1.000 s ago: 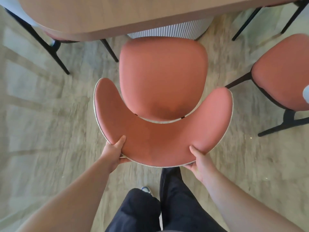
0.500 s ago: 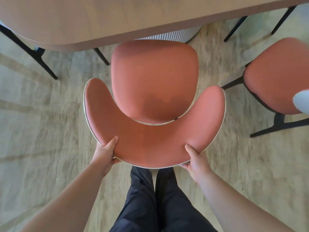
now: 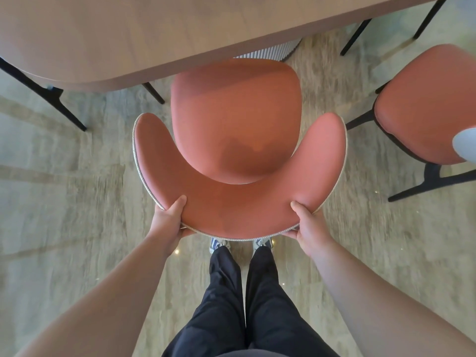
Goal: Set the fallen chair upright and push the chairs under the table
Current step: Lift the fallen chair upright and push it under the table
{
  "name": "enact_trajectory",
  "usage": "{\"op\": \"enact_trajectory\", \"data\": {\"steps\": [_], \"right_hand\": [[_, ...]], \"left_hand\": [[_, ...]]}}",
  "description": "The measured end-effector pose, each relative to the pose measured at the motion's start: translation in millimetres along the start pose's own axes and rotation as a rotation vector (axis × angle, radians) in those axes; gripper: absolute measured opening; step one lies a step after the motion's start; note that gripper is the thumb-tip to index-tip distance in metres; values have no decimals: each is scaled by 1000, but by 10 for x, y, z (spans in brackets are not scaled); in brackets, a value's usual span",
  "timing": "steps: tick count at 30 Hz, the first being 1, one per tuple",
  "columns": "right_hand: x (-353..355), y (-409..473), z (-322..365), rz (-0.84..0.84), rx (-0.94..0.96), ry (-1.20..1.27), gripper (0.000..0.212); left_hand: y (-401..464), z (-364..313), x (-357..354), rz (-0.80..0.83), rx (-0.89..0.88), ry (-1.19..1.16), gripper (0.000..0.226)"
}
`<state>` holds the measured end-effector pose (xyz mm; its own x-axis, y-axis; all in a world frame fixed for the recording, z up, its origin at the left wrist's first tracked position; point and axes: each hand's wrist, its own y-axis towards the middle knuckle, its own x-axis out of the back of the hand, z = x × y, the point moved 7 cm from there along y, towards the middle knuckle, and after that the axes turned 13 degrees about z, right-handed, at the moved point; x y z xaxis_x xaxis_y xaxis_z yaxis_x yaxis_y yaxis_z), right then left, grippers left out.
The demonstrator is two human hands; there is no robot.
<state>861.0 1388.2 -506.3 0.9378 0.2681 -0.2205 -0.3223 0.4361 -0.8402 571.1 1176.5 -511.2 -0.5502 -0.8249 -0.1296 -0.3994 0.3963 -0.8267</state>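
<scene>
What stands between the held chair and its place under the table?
Nothing visible does. The chair, gripped at its backrest by the left hand and right hand, has its seat front at the table edge. The ribbed pedestal stands farther under.

The table (image 3: 128, 34) edge hides the chair (image 3: 237, 140) seat's front; the second chair (image 3: 425, 104) is cut off at right.

The chair (image 3: 235, 119) stands partly under the table (image 3: 128, 39), another chair (image 3: 427, 104) at right.
</scene>
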Motion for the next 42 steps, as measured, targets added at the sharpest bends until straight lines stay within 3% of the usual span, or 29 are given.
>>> {"op": "enact_trajectory", "data": {"steps": [6,10,15,23,28,33,39,42], "right_hand": [[-117,109,213,-22,38,-40,21],[-186,230,358,-28,28,-78,23],[-317,371,597,-20,38,-81,11],[-440,488,841,-19,45,-85,15],[-506,563,952,-12,47,-90,6],[-525,604,1016,-13,49,-104,10],[-546,615,1050,22,52,-137,5],[-592,660,1142,42,46,-154,14]], "left_hand": [[105,-234,-85,-26,-22,16,40],[230,-400,-130,-35,-35,14,48],[403,-644,-216,-43,-47,30,48],[550,-880,-305,-29,-55,52,38],[642,-998,-330,-26,-56,57,30],[684,-1036,-344,-29,-41,58,45],[687,-1049,-377,2,-24,42,41],[699,-1098,-417,4,-3,34,46]]}}
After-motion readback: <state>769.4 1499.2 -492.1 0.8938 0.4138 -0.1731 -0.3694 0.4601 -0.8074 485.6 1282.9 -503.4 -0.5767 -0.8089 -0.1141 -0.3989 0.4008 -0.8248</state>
